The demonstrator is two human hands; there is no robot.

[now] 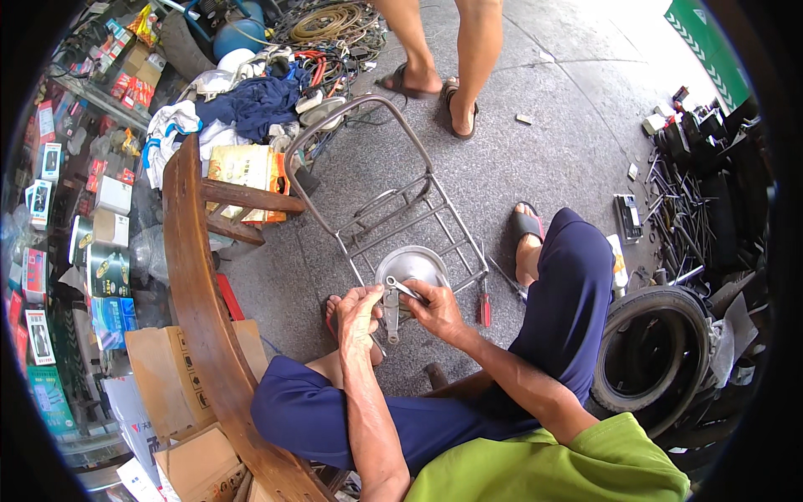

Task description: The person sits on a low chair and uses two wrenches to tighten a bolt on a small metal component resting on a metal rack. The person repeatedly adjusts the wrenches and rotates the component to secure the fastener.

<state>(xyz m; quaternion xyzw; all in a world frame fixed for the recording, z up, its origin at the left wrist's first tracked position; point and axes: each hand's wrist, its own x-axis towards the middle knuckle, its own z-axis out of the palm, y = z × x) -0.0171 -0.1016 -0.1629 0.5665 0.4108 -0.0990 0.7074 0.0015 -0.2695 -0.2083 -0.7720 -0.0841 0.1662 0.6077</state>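
Note:
Between my knees, both hands meet over a metal frame of bent tubes, which looks like a rack. My right hand closes around a shiny spanner, its ring end pointing left. At that ring hangs a narrow flat metal bracket with a hole near its lower end. Fingers bent together, my left hand is at the bracket's left side; what they pinch is hidden. Just beyond my hands sits a round, shallow metal dish against the frame's bars.
A red-handled screwdriver lies right of the frame. A wooden bench curves along my left, beside a glass case of boxed goods. At right are a tire and a heap of tools. Another person's feet stand ahead.

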